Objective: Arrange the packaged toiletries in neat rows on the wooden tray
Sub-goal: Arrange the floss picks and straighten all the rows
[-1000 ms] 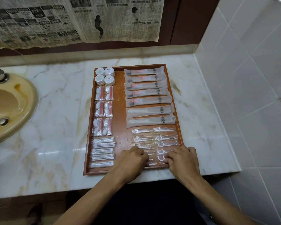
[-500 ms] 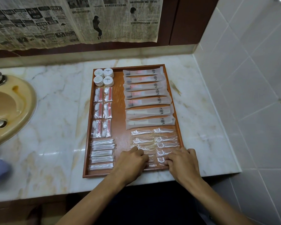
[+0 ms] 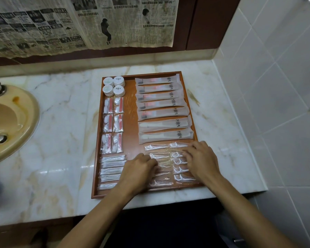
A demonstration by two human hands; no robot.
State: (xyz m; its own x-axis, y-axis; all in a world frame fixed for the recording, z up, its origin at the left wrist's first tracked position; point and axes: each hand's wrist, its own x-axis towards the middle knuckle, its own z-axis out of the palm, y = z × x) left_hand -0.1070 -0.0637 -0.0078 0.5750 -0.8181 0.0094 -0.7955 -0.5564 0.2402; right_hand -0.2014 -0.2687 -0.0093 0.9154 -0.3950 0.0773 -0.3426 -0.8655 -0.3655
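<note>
2 bare forearms, no sleeves; left hand [image 3: 139, 170] and right hand [image 3: 202, 159] ungloved

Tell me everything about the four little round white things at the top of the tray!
The four round white tubs look like small plastic pots with flat lids; two lids show a dark emblem, two look plain. They stand upright in a tight two-by-two square, touching each other, in the far left corner of the wooden tray, just beyond the red-and-white packets. Neither hand touches them.

Head view, steeply down, apparently close
</note>
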